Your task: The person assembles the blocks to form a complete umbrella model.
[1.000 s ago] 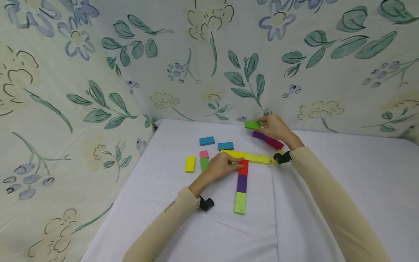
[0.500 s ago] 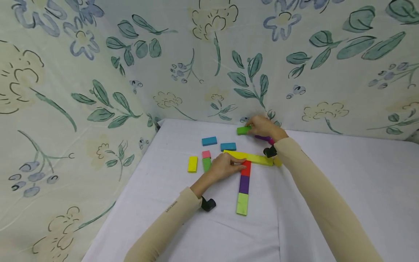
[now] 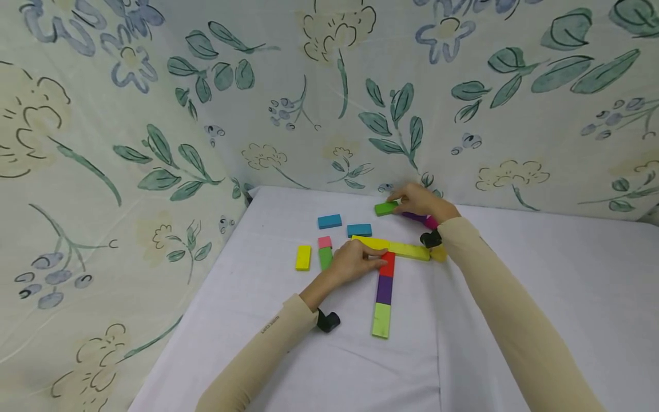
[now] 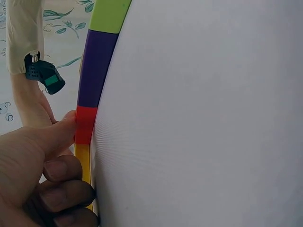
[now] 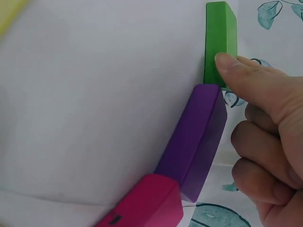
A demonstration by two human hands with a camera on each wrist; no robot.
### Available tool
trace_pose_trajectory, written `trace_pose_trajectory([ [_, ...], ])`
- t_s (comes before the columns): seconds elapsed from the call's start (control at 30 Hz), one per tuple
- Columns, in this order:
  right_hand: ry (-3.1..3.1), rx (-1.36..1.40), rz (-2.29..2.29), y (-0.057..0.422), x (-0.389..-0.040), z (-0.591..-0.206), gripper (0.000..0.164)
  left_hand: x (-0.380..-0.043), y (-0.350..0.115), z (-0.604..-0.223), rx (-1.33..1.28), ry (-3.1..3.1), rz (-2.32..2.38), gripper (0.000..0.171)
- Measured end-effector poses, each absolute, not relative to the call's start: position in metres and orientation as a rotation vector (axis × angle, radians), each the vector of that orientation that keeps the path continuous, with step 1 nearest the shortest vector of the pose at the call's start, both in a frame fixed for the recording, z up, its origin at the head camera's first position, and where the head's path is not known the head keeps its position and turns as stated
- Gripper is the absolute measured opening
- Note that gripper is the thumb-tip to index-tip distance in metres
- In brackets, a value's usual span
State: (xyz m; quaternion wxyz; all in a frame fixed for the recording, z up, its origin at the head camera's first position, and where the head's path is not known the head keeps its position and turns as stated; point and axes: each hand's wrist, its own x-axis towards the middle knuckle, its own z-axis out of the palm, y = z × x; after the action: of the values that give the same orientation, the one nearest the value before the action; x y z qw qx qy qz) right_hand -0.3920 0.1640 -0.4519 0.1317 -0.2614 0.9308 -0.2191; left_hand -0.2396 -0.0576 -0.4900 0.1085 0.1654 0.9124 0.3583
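Observation:
My left hand (image 3: 351,263) rests at the junction of a yellow row (image 3: 409,250) and a red block (image 3: 387,266). Its thumb presses the red block's side in the left wrist view, the other fingers curled beside the yellow. Below the red one, a purple block (image 3: 384,290) and a lime green block (image 3: 381,320) continue the line. At the back, my right hand (image 3: 419,201) pinches a green block (image 5: 218,40) between thumb and index finger. That block's end meets a second purple block (image 5: 194,132), which adjoins a magenta block (image 5: 151,203).
Two blue blocks (image 3: 359,230) lie left of the right hand. Farther left are a pink block (image 3: 324,242), a green block (image 3: 325,257) partly behind the left hand, and a yellow block (image 3: 303,258). Floral cloth (image 3: 329,131) hangs behind the white-covered table (image 3: 247,320).
My right hand has moved left and down with the green block, bringing it to the purple block's end. The left hand has stayed at the red block. The head view has shifted slightly.

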Motion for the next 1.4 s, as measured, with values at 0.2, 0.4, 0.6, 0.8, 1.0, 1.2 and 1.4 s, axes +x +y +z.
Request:
trace_pose_trajectory([
  [0.2, 2.682, -0.745, -0.676, 0.169, -0.394, -0.453, 0.033, -0.24, -0.057, -0.49, 0.487, 2.685, 1.053, 0.036],
  [0.4, 2.702, -0.675, -0.678, 0.173, -0.395, -0.452, 0.035, -0.242, -0.057, -0.492, 0.506, 2.701, 1.049, 0.036],
  [0.6, 2.714, -0.667, -0.712, 0.173, -0.394, -0.454, 0.035, -0.242, -0.058, -0.492, 0.501, 2.706, 1.045, 0.036],
  [0.8, 2.708, -0.691, -0.742, 0.174, -0.395, -0.457, 0.035, -0.241, -0.058, -0.492, 0.501, 2.702, 1.045, 0.036],
  [1.0, 2.685, -0.676, -0.772, 0.176, -0.394, -0.458, 0.036, -0.241, -0.058, -0.491, 0.499, 2.695, 1.049, 0.036],
  [1.2, 2.711, -0.597, -0.938, 0.193, -0.391, -0.457, 0.035, -0.241, -0.058, -0.493, 0.509, 2.695, 1.065, 0.036],
  [1.4, 2.682, -0.553, -1.031, 0.225, -0.38, -0.459, 0.038, -0.241, -0.058, -0.495, 0.517, 2.702, 1.062, 0.037],
])
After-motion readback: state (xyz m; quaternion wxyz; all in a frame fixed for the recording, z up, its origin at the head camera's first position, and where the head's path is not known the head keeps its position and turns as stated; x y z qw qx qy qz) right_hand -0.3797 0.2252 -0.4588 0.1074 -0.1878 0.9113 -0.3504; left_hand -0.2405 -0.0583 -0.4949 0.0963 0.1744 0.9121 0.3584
